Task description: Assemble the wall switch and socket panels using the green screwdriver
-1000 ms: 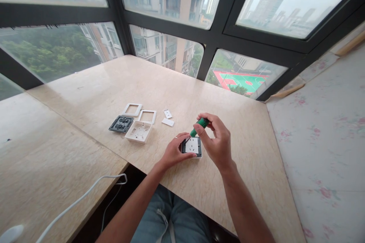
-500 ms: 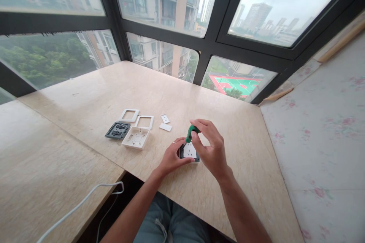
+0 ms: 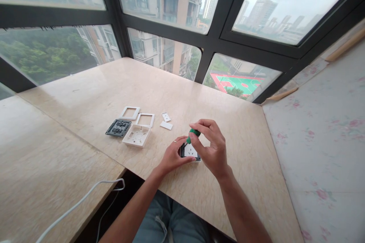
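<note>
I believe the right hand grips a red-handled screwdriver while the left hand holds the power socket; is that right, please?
Not quite: the head view shows a green-handled screwdriver, not red; the right hand grips it, and the left hand holds the power socket.

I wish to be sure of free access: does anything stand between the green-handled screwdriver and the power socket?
Nothing visible does. The green-handled screwdriver in the right hand slants down to the power socket at its left side, where the left hand holds it; whether the tip touches a screw is too small to tell.
</note>
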Tool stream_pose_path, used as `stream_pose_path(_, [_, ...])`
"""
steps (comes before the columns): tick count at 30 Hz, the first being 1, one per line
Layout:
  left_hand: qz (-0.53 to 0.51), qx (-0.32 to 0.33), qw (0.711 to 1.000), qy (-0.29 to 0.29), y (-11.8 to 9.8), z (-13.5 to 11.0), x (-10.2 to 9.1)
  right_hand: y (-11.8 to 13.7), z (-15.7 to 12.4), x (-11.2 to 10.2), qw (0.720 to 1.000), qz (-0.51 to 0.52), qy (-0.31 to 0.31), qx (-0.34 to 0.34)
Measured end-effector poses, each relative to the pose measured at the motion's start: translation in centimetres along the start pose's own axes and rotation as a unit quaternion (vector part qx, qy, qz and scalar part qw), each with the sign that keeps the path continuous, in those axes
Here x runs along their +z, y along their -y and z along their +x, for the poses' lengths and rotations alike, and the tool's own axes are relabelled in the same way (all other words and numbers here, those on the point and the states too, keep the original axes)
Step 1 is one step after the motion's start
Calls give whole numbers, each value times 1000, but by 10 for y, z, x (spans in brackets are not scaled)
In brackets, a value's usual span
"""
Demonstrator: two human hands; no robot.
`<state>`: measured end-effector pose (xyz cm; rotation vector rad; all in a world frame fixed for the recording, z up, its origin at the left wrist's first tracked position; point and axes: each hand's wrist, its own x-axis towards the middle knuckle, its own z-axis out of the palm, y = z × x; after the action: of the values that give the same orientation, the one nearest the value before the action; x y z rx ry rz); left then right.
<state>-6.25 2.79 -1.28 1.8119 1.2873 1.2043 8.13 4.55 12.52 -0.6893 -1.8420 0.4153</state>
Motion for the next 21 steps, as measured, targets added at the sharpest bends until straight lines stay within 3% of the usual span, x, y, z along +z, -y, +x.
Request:
stream_pose_path(6, [-3,-2,1000,-4,1,-1,1,1,3,1,998,23,50,-24])
stream_pose_path(14, [7,-9,1000,5,1,0,0,-8,-3,1,999,-15,-28,24])
stream_pose_path(21, [1,-7,1000,2,-2,1,0,-5,1,0,999,12,34,-11])
